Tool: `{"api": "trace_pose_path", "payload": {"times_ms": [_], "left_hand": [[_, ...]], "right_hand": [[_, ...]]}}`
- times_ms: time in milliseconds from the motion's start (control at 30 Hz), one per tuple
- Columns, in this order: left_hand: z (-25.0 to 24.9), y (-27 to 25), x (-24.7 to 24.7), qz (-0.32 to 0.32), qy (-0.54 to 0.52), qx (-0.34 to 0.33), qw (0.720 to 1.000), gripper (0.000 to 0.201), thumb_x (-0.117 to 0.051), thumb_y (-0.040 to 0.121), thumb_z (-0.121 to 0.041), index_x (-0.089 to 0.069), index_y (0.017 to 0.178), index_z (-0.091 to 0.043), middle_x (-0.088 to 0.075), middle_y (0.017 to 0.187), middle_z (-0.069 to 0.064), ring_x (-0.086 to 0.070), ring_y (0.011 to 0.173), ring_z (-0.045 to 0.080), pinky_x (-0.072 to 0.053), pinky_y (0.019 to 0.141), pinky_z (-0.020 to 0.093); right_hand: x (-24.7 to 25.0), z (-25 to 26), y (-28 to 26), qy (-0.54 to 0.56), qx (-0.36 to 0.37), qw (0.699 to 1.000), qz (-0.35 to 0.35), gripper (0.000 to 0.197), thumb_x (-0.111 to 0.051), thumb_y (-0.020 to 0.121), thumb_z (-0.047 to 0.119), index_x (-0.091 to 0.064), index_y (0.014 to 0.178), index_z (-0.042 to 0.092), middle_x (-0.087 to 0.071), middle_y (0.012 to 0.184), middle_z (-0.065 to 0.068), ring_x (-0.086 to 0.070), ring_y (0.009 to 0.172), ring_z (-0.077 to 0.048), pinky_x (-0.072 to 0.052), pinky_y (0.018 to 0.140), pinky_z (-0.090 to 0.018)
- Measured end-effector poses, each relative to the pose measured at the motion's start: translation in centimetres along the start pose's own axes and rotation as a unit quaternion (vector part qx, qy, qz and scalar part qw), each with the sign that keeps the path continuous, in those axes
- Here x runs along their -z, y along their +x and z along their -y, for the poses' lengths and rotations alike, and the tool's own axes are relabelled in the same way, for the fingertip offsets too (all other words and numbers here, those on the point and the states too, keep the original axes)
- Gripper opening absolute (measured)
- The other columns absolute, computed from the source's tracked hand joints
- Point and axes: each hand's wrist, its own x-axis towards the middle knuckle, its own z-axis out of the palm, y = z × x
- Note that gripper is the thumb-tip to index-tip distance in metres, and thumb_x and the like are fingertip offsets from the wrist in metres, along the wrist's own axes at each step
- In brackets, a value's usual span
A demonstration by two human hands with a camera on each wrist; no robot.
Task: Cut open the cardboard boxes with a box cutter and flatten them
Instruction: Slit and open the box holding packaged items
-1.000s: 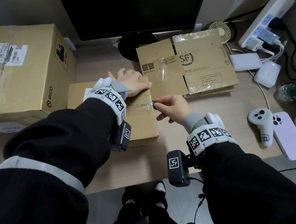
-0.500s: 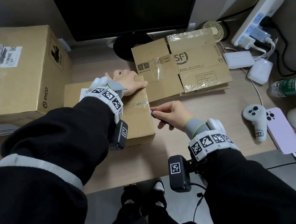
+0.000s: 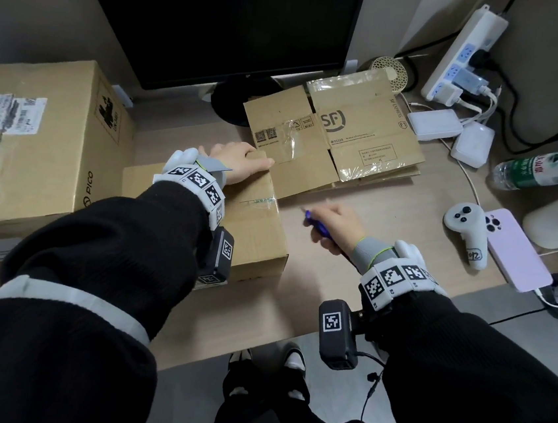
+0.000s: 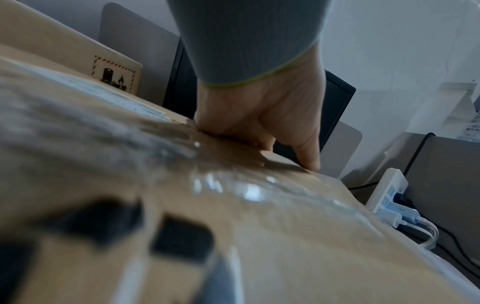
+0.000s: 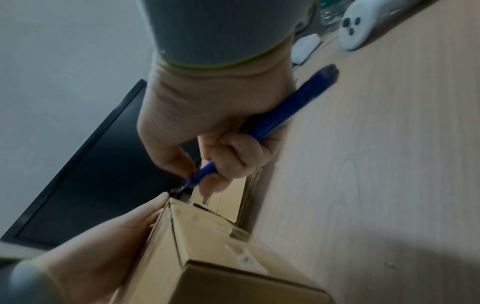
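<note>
**Box held flat, cutter clear of the tape**

Right hand [image 3: 336,224] fingers curl round the blue box cutter [image 5: 272,123], its tip just off the small box's [image 3: 258,233] taped edge. Left hand [image 3: 238,162], fingers straight, presses the far top of that box on the desk [image 3: 348,287]. Behind it lies a flattened box [image 3: 357,143]; a large box [image 3: 37,137] stands left.

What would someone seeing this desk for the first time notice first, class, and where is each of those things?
Most striking is the right hand gripping a blue box cutter above the bare desk, just right of the small cardboard box. The left hand presses flat on that box's far top edge, beside its clear tape seam. Behind them a flattened SF box lies before the dark monitor, and a big PICO box stands at far left.
</note>
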Motion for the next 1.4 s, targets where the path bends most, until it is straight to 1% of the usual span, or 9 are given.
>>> {"api": "trace_pose_path", "payload": {"times_ms": [167,367,567,700,900,1033,1133,1267,1400], "left_hand": [[2.4,-0.9,1.2,-0.03,-0.196,-0.012,0.98,0.083,-0.058,0.062,-0.069,-0.05,0.134,-0.027,-0.053,0.137,-0.007,-0.046,0.129,0.017,-0.015,0.116,0.053],[6.8,-2.8,1.8,-0.04,-0.172,0.008,0.984,0.074,-0.07,0.075,-0.047,-0.046,0.138,-0.019,-0.047,0.143,0.001,-0.045,0.132,0.019,-0.024,0.115,0.046],[11.3,-6.6,2.8,-0.027,-0.034,0.05,0.998,0.095,-0.065,0.072,-0.06,-0.034,0.147,-0.012,-0.036,0.15,0.013,-0.033,0.138,0.028,-0.027,0.112,0.035],[14.2,-9.4,2.5,-0.017,-0.098,0.114,0.989,0.092,-0.073,0.08,-0.037,-0.019,0.151,-0.013,-0.015,0.156,0.017,-0.018,0.144,0.032,-0.021,0.117,0.04],[15.2,-13.3,1.2,0.031,-0.269,0.176,0.947,0.085,-0.075,0.079,-0.039,-0.023,0.142,-0.015,-0.047,0.118,0.001,-0.063,0.099,0.029,-0.057,0.063,0.038],[16.0,-14.8,-0.3,0.131,-0.323,0.209,0.914,0.075,-0.076,0.073,-0.051,-0.043,0.13,-0.015,-0.064,0.109,0.008,-0.069,0.072,0.023,-0.058,0.064,0.036],[16.0,-15.6,-1.2,0.182,-0.348,0.242,0.887,0.077,-0.065,0.072,-0.068,-0.055,0.121,-0.01,-0.07,0.108,0.015,-0.071,0.088,0.028,-0.058,0.07,0.035],[15.9,-15.7,-1.4,0.197,-0.38,0.251,0.868,0.07,-0.064,0.071,-0.07,-0.061,0.108,-0.011,-0.073,0.098,0.013,-0.072,0.078,0.025,-0.055,0.054,0.023],[15.7,-14.8,-0.5,0.215,-0.391,0.259,0.857,0.071,-0.068,0.073,-0.061,-0.055,0.117,-0.007,-0.067,0.099,0.018,-0.071,0.071,0.031,-0.058,0.054,0.03]], "right_hand": [[-0.2,1.9,1.0,0.033,0.021,0.997,-0.071,0.016,-0.051,0.091,0.024,-0.048,0.079,0.013,-0.054,0.062,-0.004,-0.032,0.043,-0.014,-0.022,0.04,-0.017],[-3.9,5.0,2.1,-0.093,0.103,0.985,-0.106,0.017,-0.06,0.087,0.026,-0.047,0.082,0.015,-0.047,0.068,0.004,-0.047,0.068,-0.021,-0.042,0.066,-0.031],[-8.4,9.0,2.7,-0.138,0.139,0.977,-0.081,0.02,-0.044,0.095,0.024,-0.039,0.078,0.014,-0.05,0.086,-0.009,-0.046,0.081,-0.024,-0.037,0.074,-0.033],[-12.0,11.1,2.1,-0.299,0.174,0.936,-0.059,0.019,-0.042,0.094,0.024,-0.045,0.081,0.011,-0.05,0.095,-0.012,-0.047,0.088,-0.027,-0.034,0.076,-0.031],[-14.6,12.1,2.5,-0.504,0.223,0.833,-0.044,0.041,-0.043,0.092,0.033,-0.059,0.124,0.013,-0.043,0.143,-0.006,-0.033,0.131,-0.029,-0.029,0.104,-0.034],[-15.1,12.9,2.8,-0.538,0.203,0.818,0.011,0.017,-0.047,0.093,0.027,-0.056,0.087,0.013,-0.05,0.103,-0.01,-0.049,0.118,-0.028,-0.031,0.083,-0.029],[-15.5,13.0,3.1,-0.557,0.192,0.808,0.021,0.031,-0.051,0.092,0.035,-0.061,0.107,0.011,-0.051,0.117,-0.012,-0.048,0.115,-0.03,-0.035,0.09,-0.03],[-15.7,13.2,3.4,-0.574,0.169,0.801,0.01,0.039,-0.052,0.09,0.039,-0.059,0.114,0.008,-0.048,0.124,-0.014,-0.048,0.115,-0.032,-0.036,0.088,-0.032],[-15.4,14.2,3.6,-0.534,0.124,0.837,0.005,0.035,-0.053,0.087,0.042,-0.053,0.077,0.009,-0.056,0.09,-0.009,-0.055,0.074,-0.023,-0.043,0.063,-0.027]]}}
